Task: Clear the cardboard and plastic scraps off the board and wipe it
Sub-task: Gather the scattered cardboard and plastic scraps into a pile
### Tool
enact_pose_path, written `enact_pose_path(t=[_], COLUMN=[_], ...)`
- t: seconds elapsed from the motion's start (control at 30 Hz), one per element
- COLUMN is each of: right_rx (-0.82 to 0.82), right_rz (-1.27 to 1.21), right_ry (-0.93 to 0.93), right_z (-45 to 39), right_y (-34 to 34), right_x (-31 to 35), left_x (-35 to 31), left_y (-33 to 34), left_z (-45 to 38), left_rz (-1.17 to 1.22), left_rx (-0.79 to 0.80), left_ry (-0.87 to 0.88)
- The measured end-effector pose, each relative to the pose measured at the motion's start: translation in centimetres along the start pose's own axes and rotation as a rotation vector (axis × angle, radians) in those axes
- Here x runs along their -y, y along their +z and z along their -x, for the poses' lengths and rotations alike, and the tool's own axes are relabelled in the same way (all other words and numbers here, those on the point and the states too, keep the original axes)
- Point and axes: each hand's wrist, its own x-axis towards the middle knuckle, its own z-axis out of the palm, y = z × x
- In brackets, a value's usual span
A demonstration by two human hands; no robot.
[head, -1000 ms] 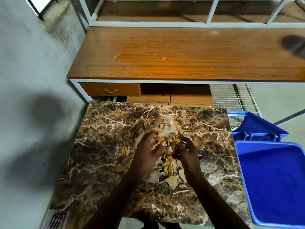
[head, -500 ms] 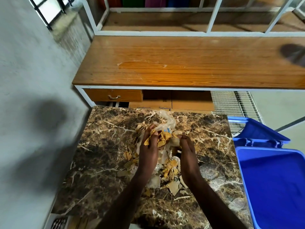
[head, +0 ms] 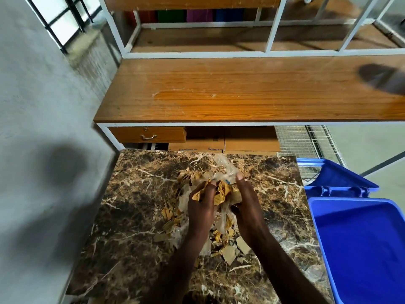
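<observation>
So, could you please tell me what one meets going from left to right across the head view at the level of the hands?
Grey wall → marble board → left hand → right hand → blue bin.

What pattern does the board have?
Dark brown marble board with cream veins, clearest in the head view.

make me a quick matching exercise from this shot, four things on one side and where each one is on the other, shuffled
Things:
1. bin
2. drawer
3. scraps
4. window

Places:
A. top left, in the wall
B. bunched between both hands above the board
C. right of the board, lid open
D. under the wooden desktop, left end

Pairs: 1-C, 2-D, 3-B, 4-A
</observation>
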Motion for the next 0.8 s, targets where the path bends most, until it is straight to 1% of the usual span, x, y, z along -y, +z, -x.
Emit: enact_pose_path(t=[0.13, 0.27, 0.4, 0.5, 0.57, 0.67, 0.8], right_rx=[-0.033, 0.029, 0.081, 0.055, 0.048, 0.026, -0.007], right_rz=[0.028, -0.099, -0.154, -0.134, -0.134, -0.163, -0.125], right_ry=[-0.018, 0.007, -0.036, -0.023, -0.027, -0.023, -0.035], right_z=[-0.3, -0.4, -0.5, -0.3, -0.3, -0.3, -0.2], right_y=[0.0, -0.3, -0.7, -0.6, -0.6, -0.5, -0.1], right_x=[-0.4, -0.7, -0.5, 0.1, 0.1, 0.2, 0.3], left_x=[0.2, -0.2, 0.0, 0.6, 0.8, 0.9, 0.8], left_y=[0.3, 0.5, 0.9, 0.9, 0.8, 1.1, 1.3], left_z=[0.2, 0.4, 0.8, 0.8, 0.8, 0.8, 0.3], left_rz=[0.006, 0.041, 0.063, 0.054, 0.031, 0.044, 0.118], left_rx=[-0.014, 0.008, 0.005, 0.011, -0.035, -0.08, -0.117], left_ry=[-0.03, -0.014, 0.066, 0.181, 0.193, 0.13, -0.132])
